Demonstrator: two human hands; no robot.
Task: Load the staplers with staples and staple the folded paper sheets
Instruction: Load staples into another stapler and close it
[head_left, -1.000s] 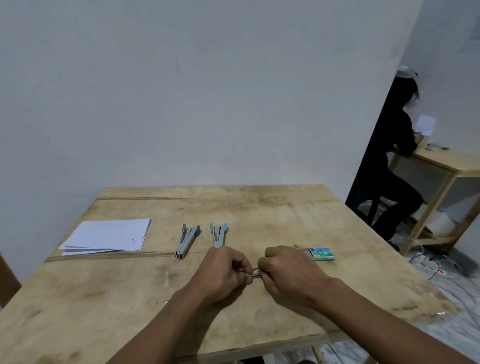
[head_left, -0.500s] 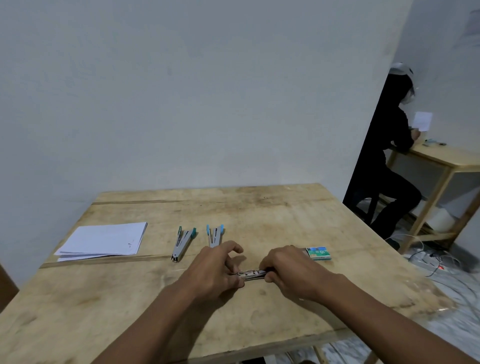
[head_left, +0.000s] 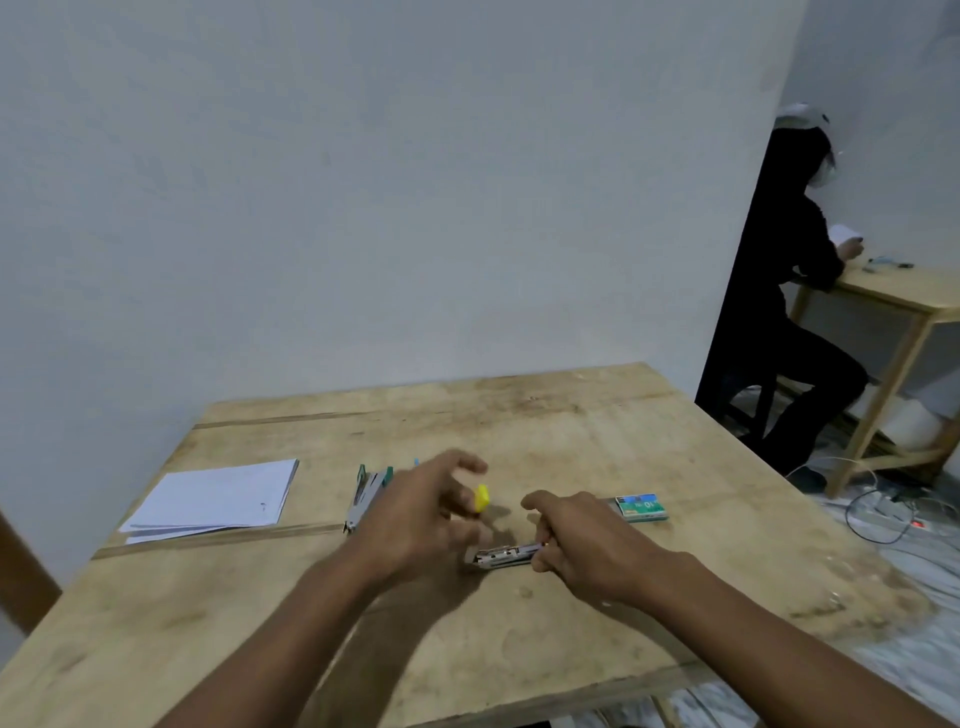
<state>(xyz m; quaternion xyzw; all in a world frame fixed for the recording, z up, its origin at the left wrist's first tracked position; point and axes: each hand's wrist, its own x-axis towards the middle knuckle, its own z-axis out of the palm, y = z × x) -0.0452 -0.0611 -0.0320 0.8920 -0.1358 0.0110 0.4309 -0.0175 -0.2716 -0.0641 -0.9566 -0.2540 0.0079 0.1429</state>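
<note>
A small metal stapler (head_left: 505, 555) lies open on the wooden table (head_left: 571, 415). My right hand (head_left: 592, 545) grips its right end. My left hand (head_left: 426, 512) hovers just left of and above it, blurred, with a yellow stapler part (head_left: 481, 498) pinched at its fingers. A green-tipped stapler (head_left: 366, 493) lies to the left. A blue-tipped stapler (head_left: 416, 461) is almost hidden behind my left hand. A stack of folded white paper sheets (head_left: 218, 499) sits at the far left. A green staple box (head_left: 641, 507) lies right of my right hand.
A person in black (head_left: 795, 312) sits at a second wooden table (head_left: 893, 296) at the right. Cables (head_left: 878, 512) lie on the floor beyond the table's right edge. A white wall stands behind the table.
My left hand has come off the stapler's left end and risen up and left, with the yellow part now showing at its fingers. My right hand still grips the stapler.
</note>
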